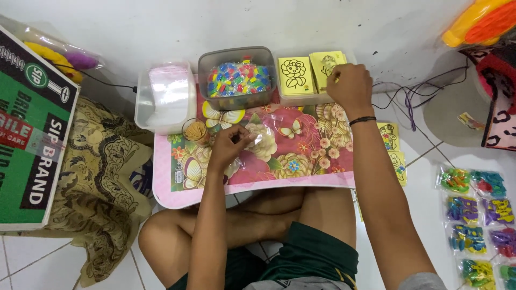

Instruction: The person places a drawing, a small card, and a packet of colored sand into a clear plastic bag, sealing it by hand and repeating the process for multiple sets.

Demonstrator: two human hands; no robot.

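I sit cross-legged at a small floral lap table (322, 180). My left hand (228, 146) pinches a clear plastic bag (266, 140) that lies on the table's middle. My right hand (349, 86), a black band on its wrist, reaches to the far right into a clear tray of yellow picture cards (295, 75) and grips the edge of one card (327, 63). Between the two hands, at the back, stands a clear tub of small colourful pieces (238, 79).
A clear box with a stack of plastic bags (169, 94) stands at the back left, a small glass (195, 130) beside it. Filled bags of colourful pieces (475, 225) lie on the floor at right. A green cardboard box (32, 139) sits left on patterned cloth. Cables (414, 91) run along the right.
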